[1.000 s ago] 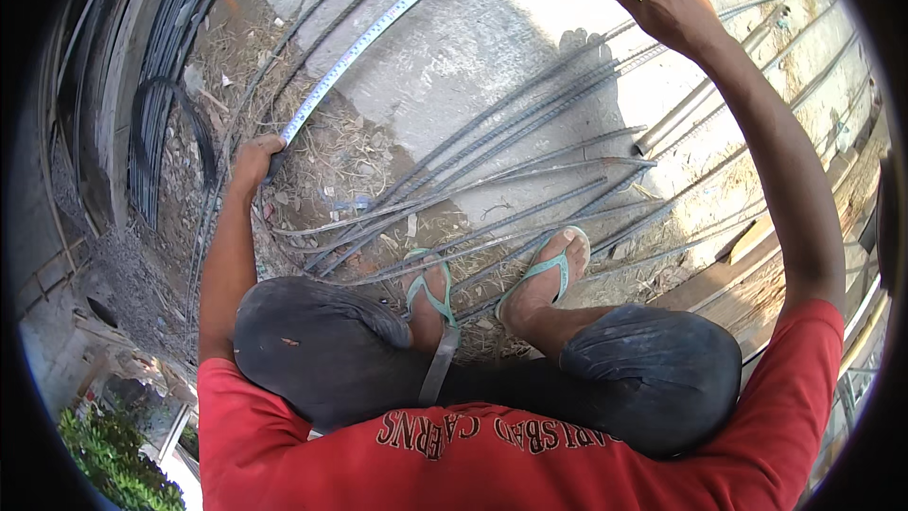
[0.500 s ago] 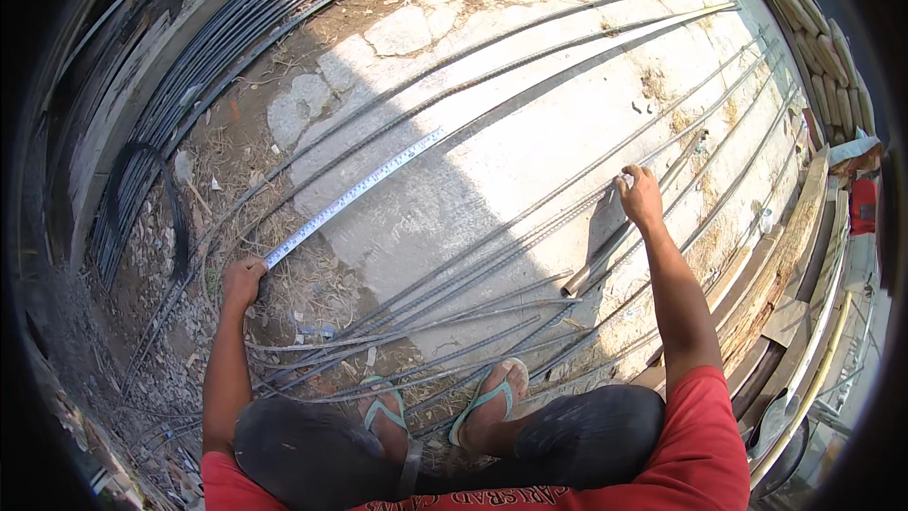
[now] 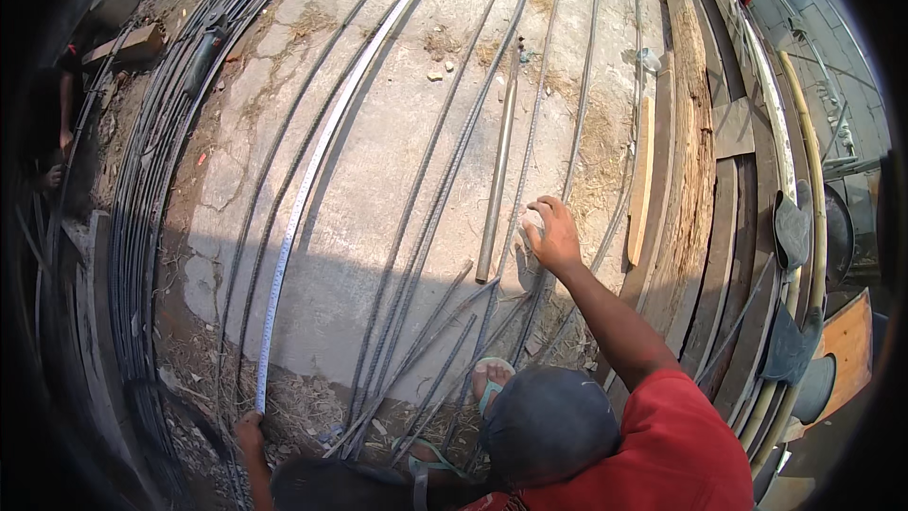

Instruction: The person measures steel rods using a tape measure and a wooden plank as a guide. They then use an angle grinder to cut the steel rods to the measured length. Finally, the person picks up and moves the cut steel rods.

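My left hand (image 3: 250,431) is closed at the near end of a white measuring tape (image 3: 286,237), low on the left. The tape stretches away from it over the concrete, alongside long ribbed steel bars (image 3: 270,203). Farther right, my right hand (image 3: 556,235) hovers over more bars with its fingers curled round a small whitish lump (image 3: 533,219); whether that is stone or chalk I cannot tell. Close to this hand lies a metal pipe (image 3: 498,180). Short bar ends (image 3: 437,350) cross each other near my sandalled feet.
A dense bundle of steel bars (image 3: 151,199) runs along the left, with what looks like an angle grinder (image 3: 202,59) on it. Another person's hand (image 3: 65,140) shows at the far left. Timber planks (image 3: 689,170) and a bamboo pole (image 3: 811,161) line the right side.
My view has swung round, so the tape and bars now run more nearly straight away from me. The left hand still grips the tape's near end; the right still has the whitish lump.
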The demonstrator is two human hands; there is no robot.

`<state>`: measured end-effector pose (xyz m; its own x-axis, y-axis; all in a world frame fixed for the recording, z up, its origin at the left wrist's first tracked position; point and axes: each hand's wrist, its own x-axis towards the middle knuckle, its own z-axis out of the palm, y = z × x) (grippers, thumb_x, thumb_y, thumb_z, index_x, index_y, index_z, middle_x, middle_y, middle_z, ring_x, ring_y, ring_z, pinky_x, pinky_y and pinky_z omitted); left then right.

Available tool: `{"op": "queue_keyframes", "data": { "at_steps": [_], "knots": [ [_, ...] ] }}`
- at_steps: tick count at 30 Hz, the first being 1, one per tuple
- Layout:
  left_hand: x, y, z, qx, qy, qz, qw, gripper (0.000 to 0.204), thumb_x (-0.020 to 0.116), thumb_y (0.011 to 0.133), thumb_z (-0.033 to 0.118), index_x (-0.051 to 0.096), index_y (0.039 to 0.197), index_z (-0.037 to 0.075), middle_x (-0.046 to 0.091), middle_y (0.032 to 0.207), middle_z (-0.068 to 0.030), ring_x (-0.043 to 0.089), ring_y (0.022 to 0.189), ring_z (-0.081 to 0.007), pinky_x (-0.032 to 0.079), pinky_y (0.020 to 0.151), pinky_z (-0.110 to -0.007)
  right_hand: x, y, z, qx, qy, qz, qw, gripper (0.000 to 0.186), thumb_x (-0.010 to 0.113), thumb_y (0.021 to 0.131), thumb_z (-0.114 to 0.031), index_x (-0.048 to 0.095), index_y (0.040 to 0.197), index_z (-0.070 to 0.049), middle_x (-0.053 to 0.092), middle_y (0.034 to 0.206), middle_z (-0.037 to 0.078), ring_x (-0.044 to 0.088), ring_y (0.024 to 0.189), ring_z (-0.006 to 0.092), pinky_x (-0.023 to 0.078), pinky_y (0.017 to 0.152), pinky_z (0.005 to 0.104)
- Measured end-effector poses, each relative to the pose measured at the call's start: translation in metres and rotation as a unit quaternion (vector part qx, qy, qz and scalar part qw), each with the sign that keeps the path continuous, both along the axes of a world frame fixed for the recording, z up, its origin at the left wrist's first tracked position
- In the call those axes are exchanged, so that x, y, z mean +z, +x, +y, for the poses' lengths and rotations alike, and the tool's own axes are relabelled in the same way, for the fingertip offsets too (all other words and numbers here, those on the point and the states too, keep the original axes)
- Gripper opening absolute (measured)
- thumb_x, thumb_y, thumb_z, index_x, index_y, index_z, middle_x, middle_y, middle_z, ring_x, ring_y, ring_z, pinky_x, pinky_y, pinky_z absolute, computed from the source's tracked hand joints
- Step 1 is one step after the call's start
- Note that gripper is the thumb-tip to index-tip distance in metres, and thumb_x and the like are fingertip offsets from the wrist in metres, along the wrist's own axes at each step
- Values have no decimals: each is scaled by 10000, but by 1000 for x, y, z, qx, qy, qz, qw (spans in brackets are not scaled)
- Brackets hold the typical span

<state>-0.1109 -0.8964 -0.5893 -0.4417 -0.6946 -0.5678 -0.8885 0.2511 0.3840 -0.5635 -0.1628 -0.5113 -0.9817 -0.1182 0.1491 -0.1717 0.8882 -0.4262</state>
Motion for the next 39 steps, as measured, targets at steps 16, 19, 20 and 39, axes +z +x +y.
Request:
{"op": "queue_keyframes", "data": {
  "at_steps": [16, 19, 20, 39],
  "knots": [
    [-16, 24, -20, 33, 145, 43, 988, 324, 713, 940, 251, 779, 1041, -50, 698, 824, -8, 618, 706, -122, 493, 655, -326, -26, 59, 213, -289, 212, 22, 933, 465, 724, 935, -230, 604, 1291, 45, 636, 1258, 314, 622, 1158, 476, 508, 1005, 517],
    [-9, -21, 10, -42, 45, 37, 997, 298, 745, 870, 224, 801, 997, -39, 732, 825, -36, 668, 774, -159, 512, 749, -334, -43, 25, 266, -381, 193, -141, 893, 389, 670, 952, -269, 613, 1144, 65, 725, 1031, 310, 702, 1013, 489, 529, 896, 575],
    [7, -35, 32, -3, 20, -46, 999, 255, 720, 917, 213, 798, 1012, -10, 656, 748, 18, 597, 691, -119, 462, 653, -326, -44, 30, 256, -375, 170, -178, 894, 391, 659, 950, -269, 624, 1137, 72, 722, 1074, 317, 696, 1048, 492, 531, 898, 564],
    [40, -29, 47, -51, -7, -65, 997, 336, 721, 876, 351, 823, 1129, 154, 758, 1153, -184, 709, 1066, -370, 526, 961, -456, 91, 52, 41, 4, -244, -272, 931, 469, 678, 1011, -223, 505, 1397, -22, 655, 972, 67, 564, 671, 103, 448, 541, 265]
  ]
}}
